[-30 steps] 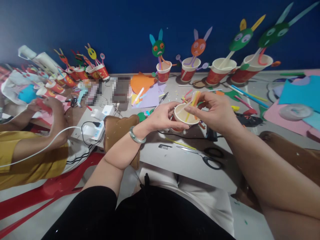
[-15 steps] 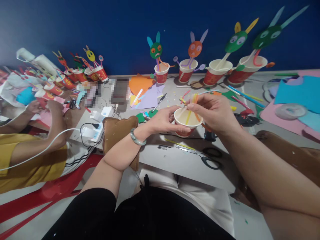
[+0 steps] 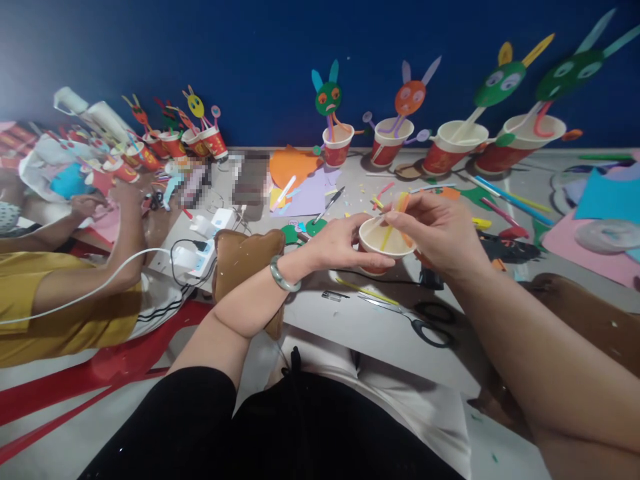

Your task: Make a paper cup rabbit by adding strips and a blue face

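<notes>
My left hand is wrapped round the left and near side of a red and white paper cup, whose opening tilts toward me. Over the cup's right rim, my right hand pinches yellow and orange strips, and a yellow piece runs down inside the cup. A pale strip also shows at the rim beside my fingertips. Black-handled scissors lie below the cup, near a yellow strip and a small clear and black item.
Several cups with paper-faced figures, one with a green face, line the blue wall. Orange paper, purple paper and a pen lie behind my left hand. Left are a power strip, brown cushion and another person's arm.
The whole view has shifted, so the table and figures appear farther right. Both hands keep their hold on the cup and strips, with the right fingers nearly unchanged.
</notes>
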Available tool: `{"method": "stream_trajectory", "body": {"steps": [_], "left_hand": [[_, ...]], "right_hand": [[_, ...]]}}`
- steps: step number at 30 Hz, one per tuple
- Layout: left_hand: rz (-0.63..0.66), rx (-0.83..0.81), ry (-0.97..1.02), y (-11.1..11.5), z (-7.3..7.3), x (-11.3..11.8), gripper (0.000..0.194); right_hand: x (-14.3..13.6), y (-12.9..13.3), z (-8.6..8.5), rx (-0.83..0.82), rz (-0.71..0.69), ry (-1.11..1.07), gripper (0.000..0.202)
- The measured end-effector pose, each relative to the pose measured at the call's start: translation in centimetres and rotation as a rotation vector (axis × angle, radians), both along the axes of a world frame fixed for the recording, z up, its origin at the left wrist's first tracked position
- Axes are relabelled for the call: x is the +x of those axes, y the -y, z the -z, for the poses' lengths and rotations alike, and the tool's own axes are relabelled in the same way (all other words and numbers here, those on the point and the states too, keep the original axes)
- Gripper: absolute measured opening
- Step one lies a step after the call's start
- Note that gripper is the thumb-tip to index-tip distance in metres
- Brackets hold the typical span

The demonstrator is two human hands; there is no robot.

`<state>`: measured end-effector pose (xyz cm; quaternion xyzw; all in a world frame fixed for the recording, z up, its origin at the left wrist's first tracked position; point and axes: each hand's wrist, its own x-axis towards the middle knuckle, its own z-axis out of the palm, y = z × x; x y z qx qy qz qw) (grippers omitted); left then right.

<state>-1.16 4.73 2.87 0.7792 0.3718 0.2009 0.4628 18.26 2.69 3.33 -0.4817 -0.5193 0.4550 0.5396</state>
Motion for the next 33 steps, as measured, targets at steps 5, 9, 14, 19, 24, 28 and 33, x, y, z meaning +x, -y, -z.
{"method": "stream_trajectory", "body": {"steps": [5,9,14,19,24,28,33], "left_hand": [[-0.037,0.094,-0.046,0.0,0.2,0.0,0.072],[-0.07,0.147,-0.071,0.1,0.2,0.1,0.071],[-0.088,0.195,-0.119,0.2,0.3,0.4,0.075],[-0.084,0.187,-0.131,0.1,0.7,0.6,0.082],[-0.074,0.14,-0.153,0.1,0.5,0.6,0.076],[-0.072,0.138,-0.124,0.1,0.5,0.6,0.073],[-0.093,0.161,-0.073,-0.1,0.9,0.4,0.074]], "right_hand": [[0.0,-0.2,0.0,0.012,0.057,0.002,0.029],[-0.2,-0.3,0.2,0.016,0.111,-0.05,0.033],[-0.4,-0.6,0.3,0.06,0.162,-0.108,0.045],[-0.4,-1.1,0.8,0.005,0.189,-0.185,0.064],[-0.3,-0.9,0.9,0.015,0.168,-0.143,0.067],[-0.4,-0.6,0.8,0.071,0.168,-0.08,0.064],[-0.5,-0.4,0.6,0.098,0.183,-0.069,0.052]]}}
